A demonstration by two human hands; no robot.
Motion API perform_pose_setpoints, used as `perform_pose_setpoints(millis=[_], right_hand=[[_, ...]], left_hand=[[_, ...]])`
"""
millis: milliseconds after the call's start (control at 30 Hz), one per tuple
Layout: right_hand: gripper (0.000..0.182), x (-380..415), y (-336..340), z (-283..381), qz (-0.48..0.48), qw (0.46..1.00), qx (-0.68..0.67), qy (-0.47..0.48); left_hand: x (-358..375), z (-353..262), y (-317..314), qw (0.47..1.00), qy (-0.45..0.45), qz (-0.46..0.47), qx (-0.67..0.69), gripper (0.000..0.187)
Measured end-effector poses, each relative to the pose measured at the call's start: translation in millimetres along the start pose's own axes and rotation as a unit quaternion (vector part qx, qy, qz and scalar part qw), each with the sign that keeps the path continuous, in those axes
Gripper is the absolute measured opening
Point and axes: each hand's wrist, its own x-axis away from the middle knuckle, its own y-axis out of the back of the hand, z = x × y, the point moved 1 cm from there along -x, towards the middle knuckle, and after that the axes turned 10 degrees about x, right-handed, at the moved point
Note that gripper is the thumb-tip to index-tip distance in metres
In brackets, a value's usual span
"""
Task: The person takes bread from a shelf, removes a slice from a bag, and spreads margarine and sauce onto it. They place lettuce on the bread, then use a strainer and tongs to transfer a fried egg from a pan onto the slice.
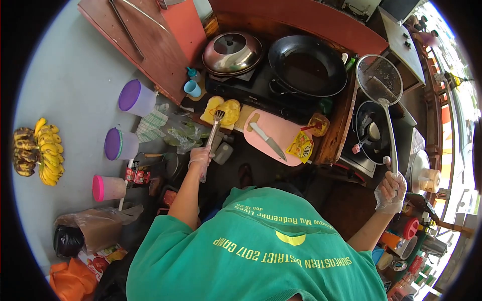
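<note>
My left hand (200,159), in a clear plastic glove, is closed around metal tongs (215,131). The tongs' tips rest on a yellow egg-like piece (231,112) that lies on sliced bread (211,110). At the right, my right hand (390,189), also gloved, grips the long handle of a wire strainer (380,78), held over a black pan (371,133). Between the hands, a knife (268,141) lies on a pink cutting board (261,131), beside a yellow packet (300,145).
A black wok (307,65) and a lidded metal pan (232,52) sit on the stove (241,93). Purple-lidded containers (136,98) and a blue cup (192,89) stand to the left. Bananas (47,150) hang at the far left. A wooden edge (340,125) borders the board's right side.
</note>
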Motion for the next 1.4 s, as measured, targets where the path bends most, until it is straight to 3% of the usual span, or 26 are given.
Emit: perform_pose_setpoints(millis=[200,267,333,400,467,533,600,667,767,867,967,1033,1067,1100,1133,1167,1200,1233,1267,1333,1400], right_hand=[[0.046,12.6,15.9,9.8,-0.023,1.0,0.002,0.019],[0.047,19.2,25.0,16.3,-0.031,0.999,0.011,0.022],[0.048,26.9,35.5,18.5,-0.039,0.999,0.019,0.024],[0.047,31.9,34.2,16.9,-0.109,0.993,0.02,0.046],[0.047,33.0,32.4,14.1,-0.131,0.991,0.019,0.036],[0.045,38.5,36.9,13.9,-0.185,0.982,0.025,0.02],[0.043,41.6,48.5,11.0,-0.176,0.984,0.027,0.008],[0.036,38.1,59.2,9.4,-0.212,0.976,0.037,-0.027],[0.031,34.7,64.9,-1.1,-0.244,0.969,0.04,-0.025],[0.03,27.7,87.0,-14.0,-0.254,0.965,0.064,-0.016],[0.033,19.3,124.1,-37.4,-0.224,0.974,-0.024,0.015],[0.034,14.6,134.1,-49.6,-0.2,0.979,0.026,0.024],[0.022,9.1,133.8,-54.5,-0.235,0.971,0.033,0.036],[0.015,3.0,154.0,-61.0,-0.224,0.973,0.036,0.032],[0.014,2.5,143.4,-65.7,-0.241,0.969,0.016,0.048],[0.013,-6.6,150.2,-76.4,-0.342,0.932,0.076,0.092],[0.013,-17.7,172.7,-99.2,-0.345,0.911,0.087,0.209],[0.012,-16.8,199.6,-99.5,-0.3,0.939,0.089,0.145],[0.01,-16.5,172.5,-117.9,-0.372,0.863,0.227,0.255],[0.012,-15.7,154.1,-117.7,-0.4,0.901,0.028,0.167],[0.013,-10.2,166.7,-139.9,-0.387,0.91,0.018,0.145]], left_hand=[[-33.4,7.3,20.9,0.985,-0.119,-0.026,-0.122,0.035],[-24.9,-4.9,27.9,0.953,-0.144,-0.068,-0.257,0.037],[-28.1,-4.0,37.7,0.94,-0.176,-0.057,-0.288,0.038],[-35.0,2.7,55.6,0.924,-0.207,-0.046,-0.318,0.039],[-37.0,15.5,72.0,0.941,-0.177,-0.083,-0.275,0.038],[25.2,-13.0,73.5,0.99,-0.046,-0.047,-0.127,0.034],[35.1,-4.8,94.2,0.997,-0.01,0.026,0.072,0.029],[60.1,-10.0,100.6,0.971,-0.046,0.133,0.195,0.034],[71.4,-29.1,98.7,0.948,-0.123,0.189,0.224,0.033],[65.5,-75.9,89.0,0.945,-0.211,0.204,0.144,0.035],[76.5,-139.3,68.3,0.928,-0.336,0.157,0.042,0.028],[70.1,-193.5,67.6,0.877,-0.453,0.065,-0.148,0.023],[86.8,-222.4,56.8,0.786,-0.589,0.063,-0.179,0.026],[58.8,-233.8,57.3,0.723,-0.657,-0.002,-0.215,0.023],[76.0,-259.3,55.6,0.681,-0.673,-0.048,-0.285,0.02],[93.1,-284.4,49.6,0.581,-0.757,-0.098,-0.282,0.017],[103.4,-306.2,48.0,0.551,-0.77,-0.09,-0.307,0.018],[118.0,-320.1,44.2,0.521,-0.767,-0.116,-0.355,0.018],[121.3,-334.1,40.8,0.514,-0.77,-0.107,-0.363,0.018],[123.1,-355.9,34.5,0.434,-0.799,-0.136,-0.393,0.017],[121.5,-380.7,35.7,0.372,-0.819,-0.139,-0.414,0.019]])
